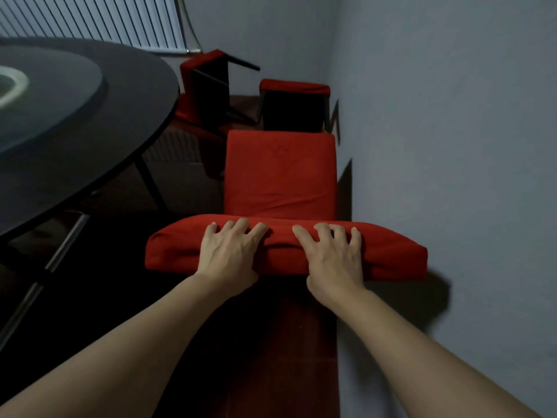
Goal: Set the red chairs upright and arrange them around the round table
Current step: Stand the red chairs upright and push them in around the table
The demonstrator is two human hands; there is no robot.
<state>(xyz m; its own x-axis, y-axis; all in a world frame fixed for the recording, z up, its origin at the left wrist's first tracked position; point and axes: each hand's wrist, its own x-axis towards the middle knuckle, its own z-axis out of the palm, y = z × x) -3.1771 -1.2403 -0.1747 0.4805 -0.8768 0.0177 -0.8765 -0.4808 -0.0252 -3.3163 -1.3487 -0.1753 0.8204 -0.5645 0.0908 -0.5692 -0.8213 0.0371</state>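
Both the left hand and right hand curl their fingers over the top of the red chair's backrest, gripping it, probably to steer the chair from the wall toward the round desk.

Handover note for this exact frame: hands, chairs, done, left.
Left hand and right hand: both have a grip on the top edge of the near chair, which stands upright by the wall.
Two more red chairs lie tipped beyond it: one near the round table, one against the wall.
Done: near chair upright.
Left: place it at the table, then right and place the other two.
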